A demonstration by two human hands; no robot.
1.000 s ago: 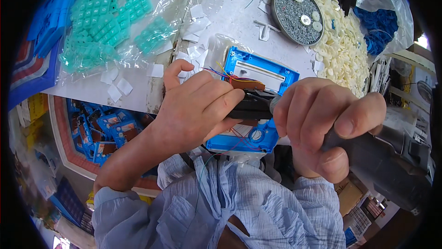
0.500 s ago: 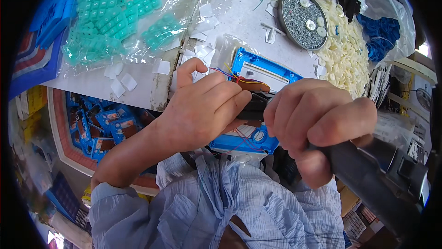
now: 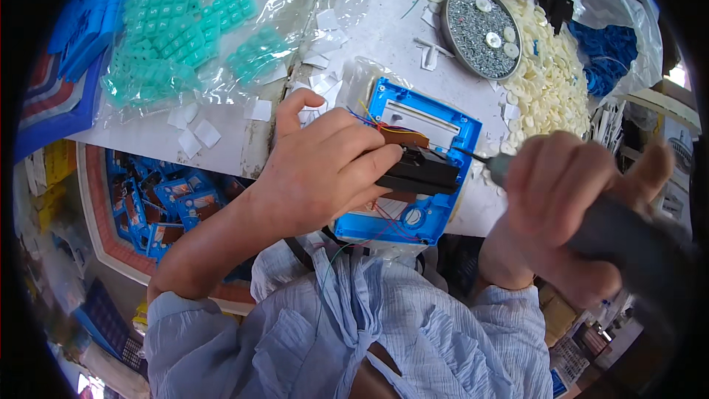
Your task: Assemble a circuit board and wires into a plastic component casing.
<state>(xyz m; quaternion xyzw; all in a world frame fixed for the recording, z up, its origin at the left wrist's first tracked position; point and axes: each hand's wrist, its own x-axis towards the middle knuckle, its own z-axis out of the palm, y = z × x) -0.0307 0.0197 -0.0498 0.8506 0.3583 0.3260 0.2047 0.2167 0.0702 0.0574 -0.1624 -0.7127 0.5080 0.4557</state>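
Leftmost, a stack of blue panels (image 3: 88, 15) lies at the far left edge of the worktop (image 3: 384, 37), and just beside it a clear bag of teal keypad mats (image 3: 185, 37) spreads over the pale surface, with small white paper squares (image 3: 199, 133) scattered in front of it. Below the worktop edge, a crate of blue housings (image 3: 162, 200) sits lower down at the left. Further along, the left hand (image 3: 325, 170) lies over a blue plastic housing (image 3: 428, 148) at the near edge of the worktop, its fingers closed on a black block-shaped part (image 3: 421, 174) that it presses against the housing; a brown circuit board (image 3: 405, 137) and thin coloured wires (image 3: 369, 122) show just above the fingers. Behind the housing stands a round metal tray of screws (image 3: 480, 33) with a few white discs on it, and to its right a heap of cream plastic discs (image 3: 546, 81) fills a clear bag, with a pile of blue parts (image 3: 605, 52) beyond. On the right, the right hand (image 3: 561, 214) is wrapped tight around the grey handle of an electric screwdriver (image 3: 628, 236), whose thin bit (image 3: 473, 157) points left and meets the housing's right side next to the black part.
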